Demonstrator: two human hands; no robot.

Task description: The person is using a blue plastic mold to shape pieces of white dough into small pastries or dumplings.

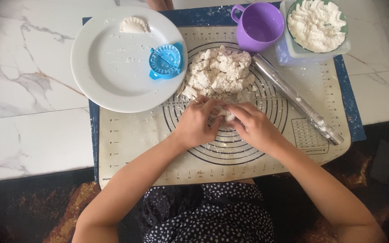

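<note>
The baking mat [127,139], cream with a blue border and printed rings, lies on the marble desk [28,90] and serves as the landmark for everything else. Overlapping the mat's upper left corner sits a white plate [100,76]; a single folded dumpling [134,24] rests at the plate's far edge, and a blue dumpling press [166,61] lies closed on the plate's right side, just beside the mat's rings. Near the centre of the mat's rings, the person's left hand [196,123] is curled with its fingers bent inward, pinching a small dough piece [225,114] from the left. Above the hands, in the upper half of the rings, lies a rough dough heap [219,72], broken into chunks and touching the small piece's far side or nearly so. The right hand [254,126] meets the left over the same small piece, fingers pressed together on it from the right; both hands hold it just above the mat's middle. At the mat's top edge stands a purple cup [258,27]. A clear rolling pin [296,99] lies slanted across the mat's right part, dusted white. At the mat's upper right corner a green-rimmed bowl [317,24] of white filling sits in a clear container.
</note>
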